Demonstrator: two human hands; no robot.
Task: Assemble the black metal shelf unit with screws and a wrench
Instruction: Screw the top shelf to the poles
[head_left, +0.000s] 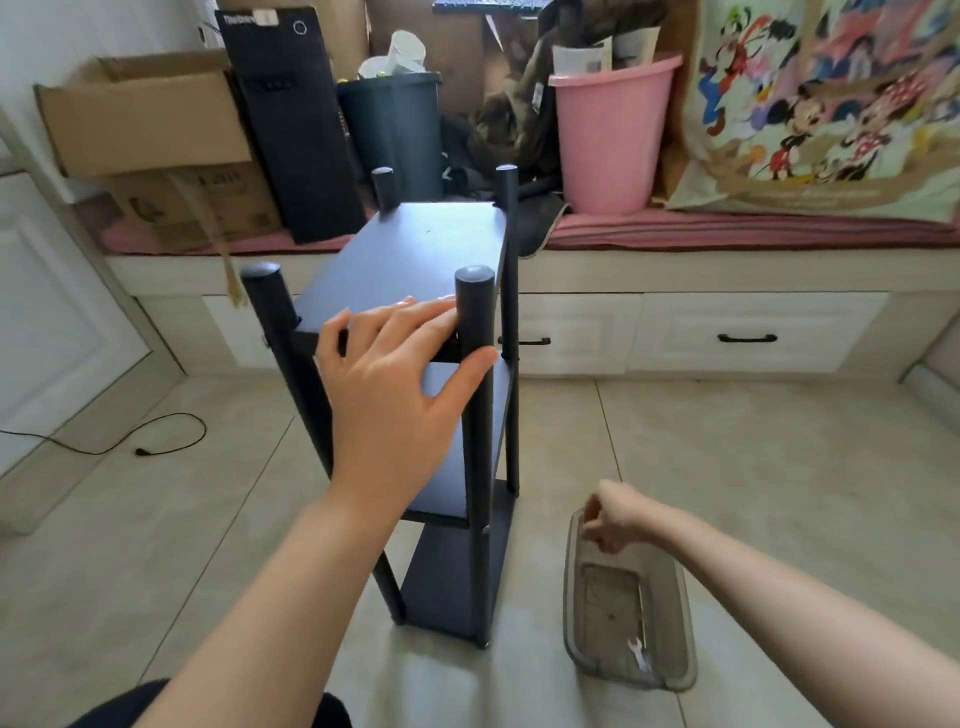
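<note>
The black shelf unit (415, 249) stands upright on the tiled floor, three boards between four round posts. My left hand (395, 384) rests on the front edge of its top board, fingers spread, thumb against the near right post (475, 332). My right hand (610, 517) is low at the right, over the far end of a clear grey plastic tray (680, 644), fingers pinched together; whether they hold something small is too blurred to tell. A small silver wrench (639, 656) lies in the tray's near end.
A bench with drawers runs behind the shelf, carrying cardboard boxes (145, 119), a black panel (291, 124), a dark bin (395, 130), a pink bucket (610, 135) and a cartoon bag (826, 98). A black cable (156, 441) lies on the floor at left.
</note>
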